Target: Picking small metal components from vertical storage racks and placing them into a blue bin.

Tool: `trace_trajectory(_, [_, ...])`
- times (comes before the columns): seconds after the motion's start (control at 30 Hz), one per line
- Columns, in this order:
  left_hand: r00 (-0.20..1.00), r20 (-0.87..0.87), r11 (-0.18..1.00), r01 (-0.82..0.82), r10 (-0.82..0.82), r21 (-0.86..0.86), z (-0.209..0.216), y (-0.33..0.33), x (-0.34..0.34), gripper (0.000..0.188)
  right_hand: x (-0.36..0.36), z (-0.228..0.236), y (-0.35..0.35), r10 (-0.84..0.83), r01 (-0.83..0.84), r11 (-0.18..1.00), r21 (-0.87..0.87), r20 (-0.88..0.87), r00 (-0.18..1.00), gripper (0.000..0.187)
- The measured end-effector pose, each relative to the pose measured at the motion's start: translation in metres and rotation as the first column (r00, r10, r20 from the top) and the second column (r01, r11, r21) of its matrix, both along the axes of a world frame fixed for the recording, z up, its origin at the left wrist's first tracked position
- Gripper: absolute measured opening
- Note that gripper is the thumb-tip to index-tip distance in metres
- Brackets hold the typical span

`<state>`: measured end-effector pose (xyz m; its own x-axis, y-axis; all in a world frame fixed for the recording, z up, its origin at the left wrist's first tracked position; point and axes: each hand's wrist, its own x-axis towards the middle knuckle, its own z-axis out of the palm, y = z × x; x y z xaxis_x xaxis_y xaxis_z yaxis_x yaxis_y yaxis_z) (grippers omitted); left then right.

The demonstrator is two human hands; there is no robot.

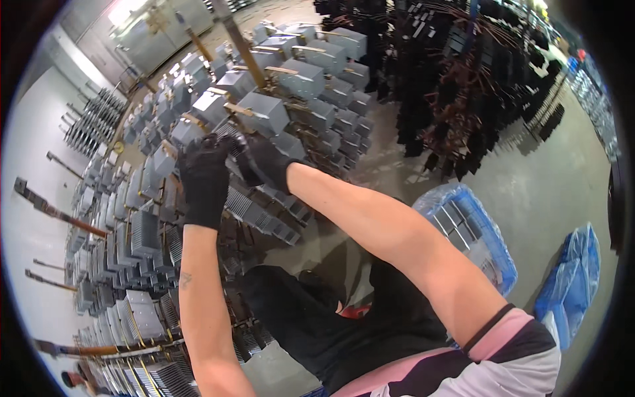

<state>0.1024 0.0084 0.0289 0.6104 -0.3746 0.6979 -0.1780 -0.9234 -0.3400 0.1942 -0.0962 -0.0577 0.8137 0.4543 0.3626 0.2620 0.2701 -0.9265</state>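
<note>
Seen from the middle of the view, both hands meet at ten o'clock, in black gloves: the left hand (204,173) with its back up and its fingers bent inward, the right hand (264,161) reaching in from the four o'clock side, its fingers curled toward the left. A ribbed metal piece (229,128) shows at their fingertips, toward twelve o'clock from the gloves; I cannot tell whether either hand grips it or only touches it, since the gloves cover the contact. Just beyond them, at eleven o'clock, hang rows of grey metal boxes (263,112), with a brown post (243,54) rising among them. More ribbed parts (261,215) hang just below the gloves, and grey plates (145,233) fill the rack around eight to nine o'clock. Between one and two o'clock hangs a dense mass of black parts (456,86). Past three o'clock, a blue bin (501,255) lined with clear plastic stands on the floor (536,192), holding metal pieces; nearer four o'clock is a plastic-wrapped blue bundle (570,284).
</note>
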Motion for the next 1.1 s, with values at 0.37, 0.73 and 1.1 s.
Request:
trace_trajectory(0.37, [0.968,-0.097,0.96,-0.211,0.231,0.182,0.0,0.005,-0.023,0.052,-0.034,0.027,0.001,0.159,-0.101,0.959,0.264,-0.209,0.965,0.038])
trace_trajectory(0.73, [0.966,-0.244,0.694,-0.232,0.082,-0.682,-0.044,-0.061,-0.085,0.044,-0.045,0.041,-0.03,-0.079,0.101,0.994,0.036,-0.39,0.917,0.05])
trace_trajectory(1.1, [0.975,-0.118,0.867,0.106,-0.186,-0.488,-0.068,-0.059,-0.118,0.048,-0.112,-0.009,-0.101,0.187,-0.195,0.978,-0.072,-0.103,0.977,0.065])
